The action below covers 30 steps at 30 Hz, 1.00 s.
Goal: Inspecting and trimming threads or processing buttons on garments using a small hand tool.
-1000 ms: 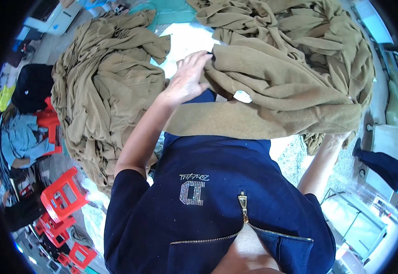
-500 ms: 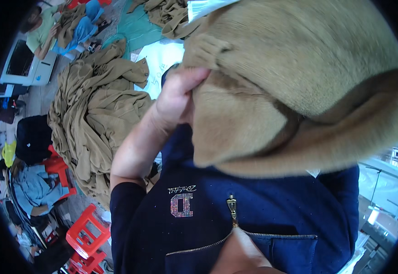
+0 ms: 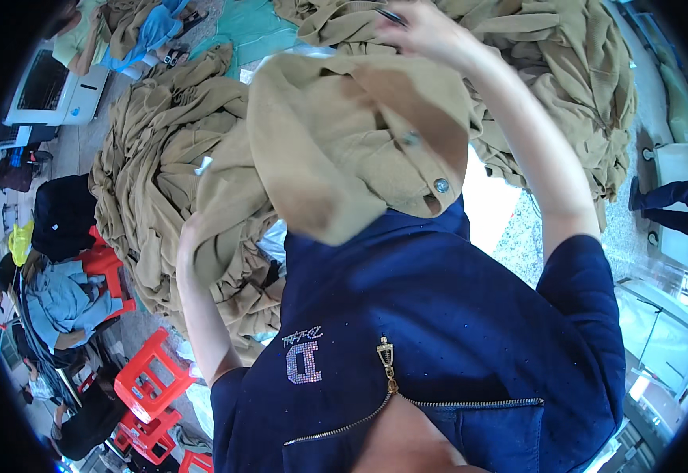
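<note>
A tan knit garment (image 3: 304, 150) with dark round buttons hangs in front of my chest, partly smeared by motion. Its left part drapes over my left hand (image 3: 192, 230); the fingers are hidden in the cloth. At the top, my right hand (image 3: 426, 33) is raised beyond the garment, its fingers closed around a thin dark tool (image 3: 391, 16) that I cannot make out. Close beside the right hand lies a big heap of tan garments (image 3: 549, 71). Another tan heap (image 3: 162, 181) spreads next to my left arm.
Red plastic stools (image 3: 151, 374) stand at the lower left, with a black bundle (image 3: 61, 217) above them. A white box-shaped machine (image 3: 60, 94) and a seated person (image 3: 83, 43) are at the upper left. Someone's dark-trousered legs (image 3: 679, 206) show at the right edge.
The tan garment has come down and left from the upper right, uncovering the right heap. My left hand moved left and down into its folds. My right hand has come into view at the top.
</note>
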Motion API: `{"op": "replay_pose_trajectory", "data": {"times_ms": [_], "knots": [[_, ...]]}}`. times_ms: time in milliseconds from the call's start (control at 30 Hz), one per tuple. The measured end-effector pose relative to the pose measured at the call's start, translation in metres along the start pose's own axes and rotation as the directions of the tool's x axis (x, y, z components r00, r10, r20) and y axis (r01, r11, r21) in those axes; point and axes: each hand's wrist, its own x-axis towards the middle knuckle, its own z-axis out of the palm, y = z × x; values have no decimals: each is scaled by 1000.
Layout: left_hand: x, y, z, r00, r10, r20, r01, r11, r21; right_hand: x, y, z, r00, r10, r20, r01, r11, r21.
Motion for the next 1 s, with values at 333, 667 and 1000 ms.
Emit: {"op": "replay_pose_trajectory", "data": {"times_ms": [333,667,1000], "knots": [[11,81,183,895,359,265,-293,920,-259,-186,-4,79,972,53,-229,-55,998,-2],[72,46,315,926,161,342,75,808,-584,-171,-4,74,939,140,-313,-146,989,4],[71,35,311,869,368,329,-54,734,-677,-122,6,121,937,-30,-348,-15,992,-126]]}}
